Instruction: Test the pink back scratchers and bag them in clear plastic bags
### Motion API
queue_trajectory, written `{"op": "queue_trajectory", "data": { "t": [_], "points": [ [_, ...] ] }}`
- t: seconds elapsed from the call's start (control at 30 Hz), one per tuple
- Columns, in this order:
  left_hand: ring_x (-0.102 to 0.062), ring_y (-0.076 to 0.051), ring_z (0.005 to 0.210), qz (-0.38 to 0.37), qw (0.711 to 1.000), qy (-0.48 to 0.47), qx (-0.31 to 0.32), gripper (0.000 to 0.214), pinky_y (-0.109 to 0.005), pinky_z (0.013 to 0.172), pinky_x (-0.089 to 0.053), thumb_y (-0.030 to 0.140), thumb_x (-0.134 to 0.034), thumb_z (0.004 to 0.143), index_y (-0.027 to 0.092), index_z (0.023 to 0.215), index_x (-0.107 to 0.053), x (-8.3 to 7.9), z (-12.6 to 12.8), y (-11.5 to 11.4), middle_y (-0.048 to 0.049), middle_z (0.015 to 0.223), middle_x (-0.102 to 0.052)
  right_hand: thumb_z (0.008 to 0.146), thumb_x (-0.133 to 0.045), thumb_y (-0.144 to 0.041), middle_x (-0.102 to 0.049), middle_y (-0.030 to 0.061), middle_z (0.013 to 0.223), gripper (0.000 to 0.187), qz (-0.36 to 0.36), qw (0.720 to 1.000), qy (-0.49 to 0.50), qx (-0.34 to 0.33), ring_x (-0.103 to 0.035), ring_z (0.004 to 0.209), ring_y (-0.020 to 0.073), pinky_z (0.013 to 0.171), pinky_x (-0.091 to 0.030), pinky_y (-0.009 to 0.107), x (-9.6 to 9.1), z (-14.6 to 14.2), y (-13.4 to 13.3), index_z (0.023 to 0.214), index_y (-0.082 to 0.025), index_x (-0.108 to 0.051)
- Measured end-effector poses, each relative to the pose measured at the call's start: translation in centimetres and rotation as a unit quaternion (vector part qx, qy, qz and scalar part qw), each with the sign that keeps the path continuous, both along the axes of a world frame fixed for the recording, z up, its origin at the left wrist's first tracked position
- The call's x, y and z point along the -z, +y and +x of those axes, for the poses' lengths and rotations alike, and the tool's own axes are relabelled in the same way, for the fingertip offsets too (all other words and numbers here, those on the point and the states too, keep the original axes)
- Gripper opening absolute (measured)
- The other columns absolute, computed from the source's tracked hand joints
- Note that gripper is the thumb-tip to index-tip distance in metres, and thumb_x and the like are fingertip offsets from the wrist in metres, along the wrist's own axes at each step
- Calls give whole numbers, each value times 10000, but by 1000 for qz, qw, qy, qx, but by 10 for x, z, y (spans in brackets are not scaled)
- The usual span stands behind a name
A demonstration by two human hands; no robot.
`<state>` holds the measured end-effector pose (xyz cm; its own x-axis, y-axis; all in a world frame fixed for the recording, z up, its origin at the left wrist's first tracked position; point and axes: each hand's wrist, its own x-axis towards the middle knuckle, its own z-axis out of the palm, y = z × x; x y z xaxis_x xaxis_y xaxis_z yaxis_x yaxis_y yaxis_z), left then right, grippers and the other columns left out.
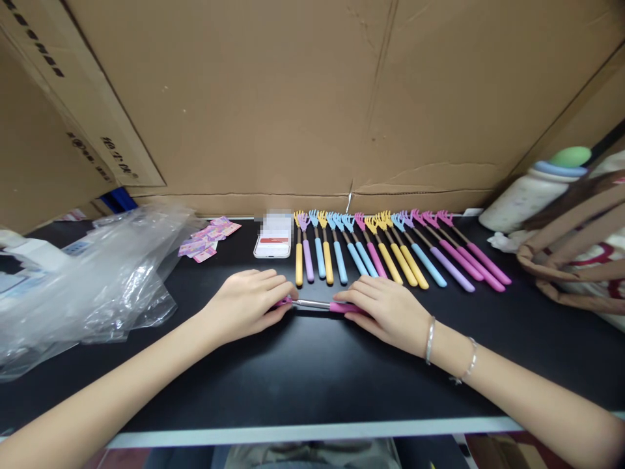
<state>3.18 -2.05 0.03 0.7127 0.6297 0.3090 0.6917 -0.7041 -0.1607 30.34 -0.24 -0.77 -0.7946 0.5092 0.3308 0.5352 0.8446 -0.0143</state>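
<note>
A pink back scratcher (312,304) with a bare metal shaft lies level between my two hands, just above or on the black table. My left hand (251,299) is closed around its head end, and the fingers hide most of the claw. Around the pink handle my right hand (383,306) is closed, thumb below and fingers over the top. Just beyond my hands several back scratchers (361,251) in yellow, purple, blue and pink lie side by side, claws toward the cardboard wall and handles toward me.
A phone (273,236) lies left of the row, beside a pile of small pink cards (209,238). Clear plastic bags (112,280) cover the table's left. At right stand a white bottle (532,195) and a brown-handled bag (586,247). Cardboard (293,98) closes off the back.
</note>
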Motion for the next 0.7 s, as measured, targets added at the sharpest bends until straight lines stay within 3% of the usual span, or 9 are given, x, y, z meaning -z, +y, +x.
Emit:
{"op": "queue_trajectory", "data": {
  "t": [0.37, 0.7],
  "points": [
    [-580, -95, 638, 115, 993, 3, 27, 164, -251, 575, -367, 220, -413, 896, 214, 832, -564, -2, 14, -10, 38, 696, -626, 941, -408, -240, -647, 38, 768, 244, 75, 997, 0, -25, -580, 720, 145, 627, -388, 264, 6, -5, -5, 1047, -155, -611],
    [-581, -108, 617, 91, 995, 6, 29, 162, -272, 562, -329, 281, -416, 930, 219, 871, -553, 1, 16, -13, 39, 679, -608, 933, -406, -223, -629, 4, 704, 232, 115, 993, -19, -24, -556, 624, 117, 564, -321, 263, 1, -7, -12, 970, -179, -631]
  ]
}}
